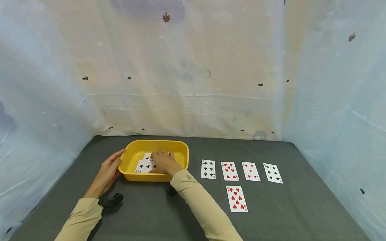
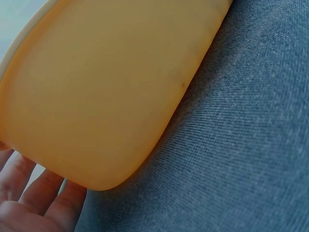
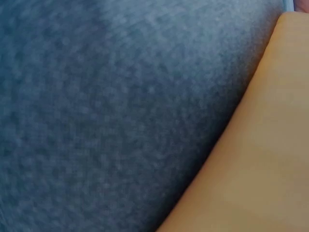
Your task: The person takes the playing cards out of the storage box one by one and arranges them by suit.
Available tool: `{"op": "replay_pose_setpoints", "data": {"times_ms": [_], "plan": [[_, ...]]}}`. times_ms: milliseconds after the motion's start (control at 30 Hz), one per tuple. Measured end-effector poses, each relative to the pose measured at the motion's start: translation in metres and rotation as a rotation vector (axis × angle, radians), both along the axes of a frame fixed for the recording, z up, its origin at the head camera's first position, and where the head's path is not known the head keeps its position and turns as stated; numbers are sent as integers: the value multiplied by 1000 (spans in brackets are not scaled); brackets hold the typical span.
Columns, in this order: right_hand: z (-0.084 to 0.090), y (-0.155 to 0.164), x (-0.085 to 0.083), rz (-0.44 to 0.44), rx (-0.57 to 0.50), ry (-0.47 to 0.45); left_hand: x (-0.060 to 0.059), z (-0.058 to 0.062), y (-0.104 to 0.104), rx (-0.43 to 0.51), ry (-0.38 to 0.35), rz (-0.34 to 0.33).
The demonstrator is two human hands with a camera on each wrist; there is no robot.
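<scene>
My left hand [image 1: 105,175] is at the left end of a yellow plastic tub [image 1: 132,175]. Its fairly straight fingers [image 2: 65,205] touch the outside of the end wall, up by the rim. Inside the tub, my right hand [image 1: 165,163] reaches down over playing cards. A card with black clubs [image 1: 143,167] lies partly under that hand, overlapping a card with a black spade [image 1: 146,156]. I cannot tell whether the right fingers pinch a card. In the right wrist view only the tub's outer wall [image 3: 246,159] and grey cloth show clearly.
Right of the tub, a six of clubs [image 1: 208,169], seven of hearts [image 1: 230,171], five of diamonds [image 1: 251,171] and black spade card [image 1: 272,173] lie face up in a row. Below them is an eight of hearts [image 1: 236,199]. Pale curtains [image 1: 193,110] surround the grey-covered table [image 1: 144,214].
</scene>
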State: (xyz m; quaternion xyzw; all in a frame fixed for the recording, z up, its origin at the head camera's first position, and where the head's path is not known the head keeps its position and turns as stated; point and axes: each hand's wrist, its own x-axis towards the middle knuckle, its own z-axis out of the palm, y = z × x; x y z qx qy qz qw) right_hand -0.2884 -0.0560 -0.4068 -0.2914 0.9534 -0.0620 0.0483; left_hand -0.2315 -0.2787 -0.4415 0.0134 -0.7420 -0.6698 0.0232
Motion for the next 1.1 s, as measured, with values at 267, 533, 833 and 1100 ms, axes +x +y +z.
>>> {"op": "replay_pose_setpoints", "data": {"times_ms": [267,533,833,1100], "plan": [[2,1,-1,-2,-24,-13,-1,2,1,0,9,-10],[2,-1,-3,-15,-23,-3,0,3,1,13,23,-25],[0,0,-4,-7,-45,31,1,3,0,49,47,-48],[-1,-1,-4,20,-44,123,4,2,0,39,33,-42]]}}
